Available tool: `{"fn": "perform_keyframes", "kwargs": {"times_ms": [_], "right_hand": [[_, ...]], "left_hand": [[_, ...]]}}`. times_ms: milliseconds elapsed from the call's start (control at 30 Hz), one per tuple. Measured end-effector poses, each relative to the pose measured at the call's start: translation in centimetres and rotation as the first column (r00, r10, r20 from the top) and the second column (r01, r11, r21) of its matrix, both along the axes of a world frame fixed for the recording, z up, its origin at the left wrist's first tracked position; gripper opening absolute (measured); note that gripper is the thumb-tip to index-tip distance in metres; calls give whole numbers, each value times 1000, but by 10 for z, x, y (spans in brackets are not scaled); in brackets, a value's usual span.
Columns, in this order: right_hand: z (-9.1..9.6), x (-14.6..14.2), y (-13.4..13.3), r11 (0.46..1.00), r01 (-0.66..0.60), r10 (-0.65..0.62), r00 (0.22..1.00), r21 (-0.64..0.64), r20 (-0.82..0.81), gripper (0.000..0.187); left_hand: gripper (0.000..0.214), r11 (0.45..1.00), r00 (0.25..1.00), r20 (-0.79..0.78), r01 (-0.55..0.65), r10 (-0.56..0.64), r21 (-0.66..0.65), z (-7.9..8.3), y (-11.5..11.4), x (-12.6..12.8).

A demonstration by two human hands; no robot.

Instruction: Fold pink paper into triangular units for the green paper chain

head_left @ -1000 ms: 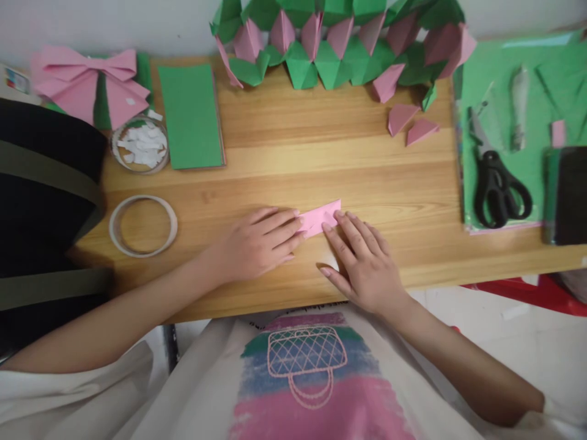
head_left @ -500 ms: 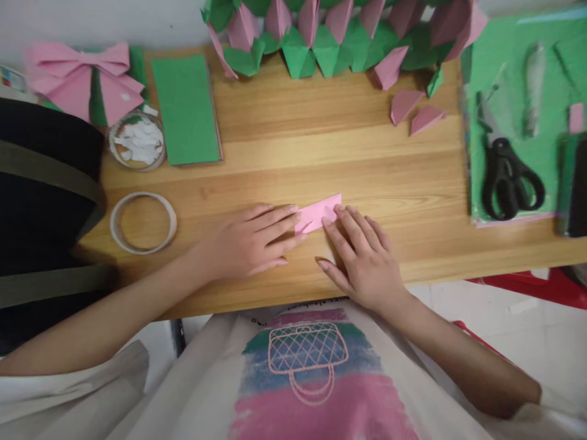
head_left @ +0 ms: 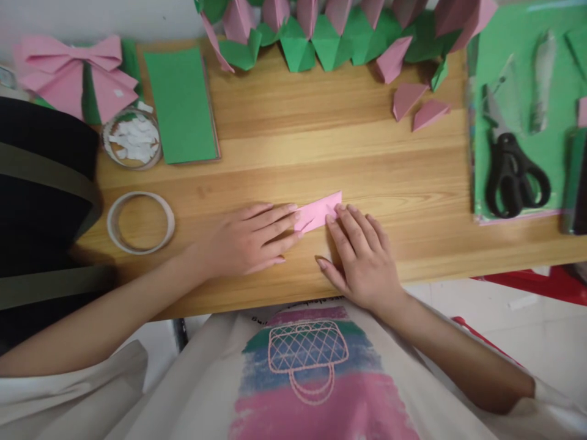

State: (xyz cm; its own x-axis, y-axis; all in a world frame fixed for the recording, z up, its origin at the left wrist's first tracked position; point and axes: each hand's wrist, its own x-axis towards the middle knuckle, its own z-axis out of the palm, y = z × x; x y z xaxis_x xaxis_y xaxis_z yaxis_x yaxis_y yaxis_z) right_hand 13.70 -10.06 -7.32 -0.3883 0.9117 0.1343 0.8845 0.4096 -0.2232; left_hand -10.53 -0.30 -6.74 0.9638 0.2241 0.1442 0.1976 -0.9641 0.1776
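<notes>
A narrow folded strip of pink paper [head_left: 317,212] lies flat on the wooden table [head_left: 284,146], slightly tilted, its right end higher. My left hand [head_left: 250,239] rests palm down with fingers stretched out, its fingertips pressing the strip's left end. On the right end lie the fingertips of my right hand [head_left: 364,260], also flat, its thumb spread away on the wood. The fingers cover both ends of the strip.
Along the back stands a pink-and-green folded-paper piece [head_left: 328,40], with loose pink folded pieces [head_left: 409,101] before it. Left are a tape roll [head_left: 140,223], a ring of white scraps [head_left: 135,139], green paper [head_left: 183,107] and a pink bow [head_left: 80,70]. Black-handled scissors [head_left: 513,174] lie right.
The hands and the pink strip stay almost in place, with the right fingertips shifted very slightly. The camera view has moved a little, so surrounding objects sit marginally farther outward.
</notes>
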Motion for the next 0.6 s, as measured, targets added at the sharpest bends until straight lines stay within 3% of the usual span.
{"fn": "perform_keyframes", "kwargs": {"times_ms": [133,233,333,600], "right_hand": [[9,2,17,997,78,-80,977,-18,-199,45],[14,5,38,976,150,-195,922,-155,-335,27],[14,7,54,953,123,-225,898,-276,-377,10],[4,4,55,952,195,-266,908,-237,-323,16]], "left_hand": [[31,1000,1000,-1,-3,3,5,0,0,1],[30,1000,1000,6,-5,5,17,-1,-1,0],[29,1000,1000,17,-3,2,17,-1,0,0],[27,1000,1000,21,-14,14,3,0,0,0]]}}
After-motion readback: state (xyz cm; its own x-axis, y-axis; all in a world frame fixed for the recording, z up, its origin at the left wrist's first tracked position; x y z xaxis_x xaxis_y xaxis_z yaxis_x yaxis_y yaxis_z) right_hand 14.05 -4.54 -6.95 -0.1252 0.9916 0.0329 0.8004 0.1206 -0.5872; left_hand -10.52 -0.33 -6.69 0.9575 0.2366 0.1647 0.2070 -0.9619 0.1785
